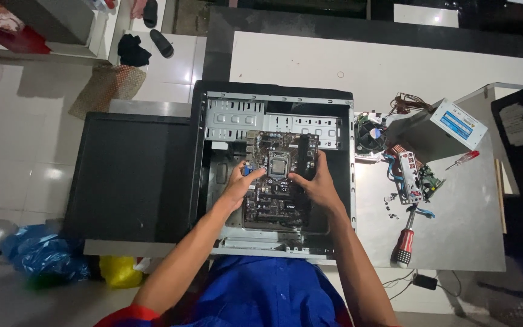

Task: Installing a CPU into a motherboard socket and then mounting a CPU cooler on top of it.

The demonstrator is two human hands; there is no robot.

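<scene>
Both hands are on the motherboard [276, 181], which sits flat inside the open PC case [213, 181] lying on its side, long axis running away from the person toward the drive bays and CPU socket up at the far end. Left hand [237, 186] pinches the board's left edge with fingers curled over it, while the right hand [316, 184] grips the right edge, fingers spread along it. Off to the right on the grey panel [455, 230] are a power supply [440, 130], a cooler fan [370, 136] and a red-handled screwdriver [404, 239].
</scene>
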